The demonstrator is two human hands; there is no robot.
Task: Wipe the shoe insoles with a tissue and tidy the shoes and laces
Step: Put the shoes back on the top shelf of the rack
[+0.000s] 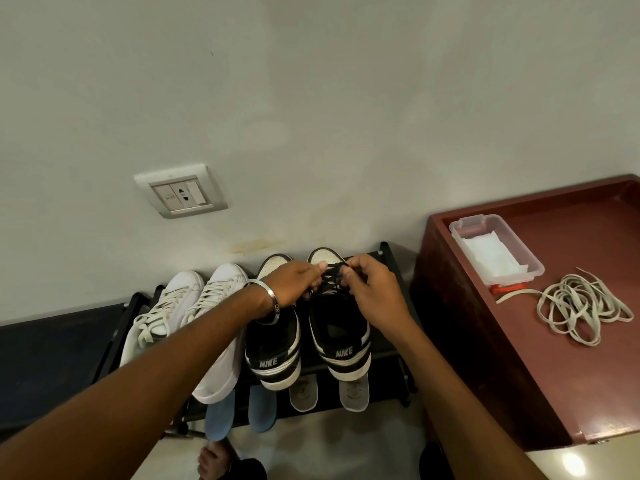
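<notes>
Left hand (294,282) and right hand (372,289) both pinch the black laces (331,276) over the right-hand black-and-white leather sneaker (337,327), which stands on the black metal shoe rack (389,258) beside its mate (273,355). Exact finger placement is apparently obscured. Loose cream laces (581,306) lie on the maroon wooden surface (588,375).

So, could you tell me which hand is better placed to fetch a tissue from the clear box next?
The right hand: the clear box sits on the red cabinet on its side.
</notes>
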